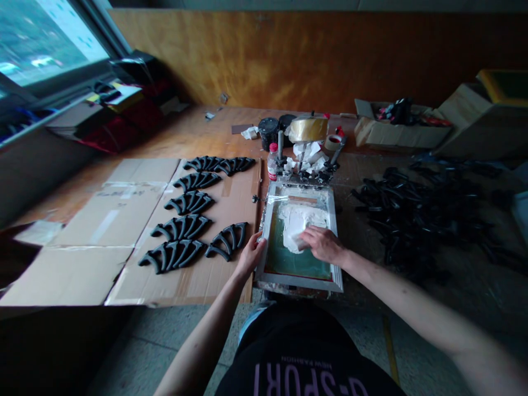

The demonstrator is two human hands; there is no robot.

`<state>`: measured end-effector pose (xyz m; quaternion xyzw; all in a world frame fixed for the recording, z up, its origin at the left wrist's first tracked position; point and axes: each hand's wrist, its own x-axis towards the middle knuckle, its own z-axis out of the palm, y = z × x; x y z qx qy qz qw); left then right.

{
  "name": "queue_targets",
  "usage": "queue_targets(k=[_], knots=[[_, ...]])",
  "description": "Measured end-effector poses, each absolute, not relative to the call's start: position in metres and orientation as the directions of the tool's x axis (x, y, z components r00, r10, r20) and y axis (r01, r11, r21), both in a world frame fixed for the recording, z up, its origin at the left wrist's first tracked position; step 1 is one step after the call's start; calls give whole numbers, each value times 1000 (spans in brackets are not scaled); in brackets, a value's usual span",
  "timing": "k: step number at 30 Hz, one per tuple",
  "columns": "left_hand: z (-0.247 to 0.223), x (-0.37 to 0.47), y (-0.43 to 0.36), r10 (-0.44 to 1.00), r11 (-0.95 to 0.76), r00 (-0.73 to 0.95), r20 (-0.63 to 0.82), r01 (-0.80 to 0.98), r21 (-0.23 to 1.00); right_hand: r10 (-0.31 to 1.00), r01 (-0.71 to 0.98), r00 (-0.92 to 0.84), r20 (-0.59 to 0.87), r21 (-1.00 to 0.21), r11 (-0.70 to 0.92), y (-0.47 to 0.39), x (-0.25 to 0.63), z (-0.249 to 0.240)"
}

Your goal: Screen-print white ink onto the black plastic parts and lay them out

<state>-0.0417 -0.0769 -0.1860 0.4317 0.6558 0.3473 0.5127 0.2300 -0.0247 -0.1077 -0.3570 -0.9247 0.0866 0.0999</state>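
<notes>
A screen printing frame [340, 283] with a pale metal border and green mesh lies in front of me. Thick white ink [313, 213] covers the mesh's upper middle. My right hand [325, 245] is closed on a small squeegee [302, 241], whose edge is in the ink; fingers partly cover it. On the frame's left border, my left hand [252, 253] is closed around the edge. Just left of it, black curved plastic parts [228, 240] lie in rows on flattened cardboard [190, 286].
A clamp stand [303, 173] holds the frame's far end. Beside it are a red-capped bottle [273, 162], a black tub [269, 132] and a tape roll [333, 143]. Many black parts [429, 214] are heaped at right. An open carton [396, 132] stands behind them.
</notes>
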Motion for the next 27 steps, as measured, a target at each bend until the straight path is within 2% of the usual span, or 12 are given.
queue_targets(k=[2, 6, 9, 13, 17, 20, 22, 25, 27], knots=[[-183, -40, -77, 920, 391, -108, -376, 202, 898, 608, 570, -786, 108, -252, 782, -31, 235, -102], [-175, -37, -77, 915, 401, -139, -379, 198, 895, 687, 658, -703, 184, -197, 727, -29, 228, -99], [-170, -36, -78, 905, 423, -128, -405, 172, 890, 666, 649, -710, 230, -153, 745, -41, 224, -108], [-163, -35, -80, 908, 415, -128, -398, 163, 895, 661, 621, -723, 198, -230, 749, -45, 227, -106], [-134, -36, -80, 909, 414, -101, -404, 111, 903, 802, 739, -555, 223, -311, 598, 3, 217, -82], [-96, -38, -76, 932, 359, -89, -352, 68, 931, 873, 818, -432, 226, -310, 484, 51, 219, -55], [-69, -37, -70, 948, 311, -75, -308, 33, 950, 897, 852, -333, 291, -315, 419, 77, 238, -37], [-33, -28, -52, 981, 158, -101, -168, -98, 982, 907, 855, -106, 407, -428, 292, 95, 285, -29], [-13, -18, -33, 990, 1, -141, -25, -169, 986, 928, 831, 61, 368, -533, 157, 91, 312, -45]])
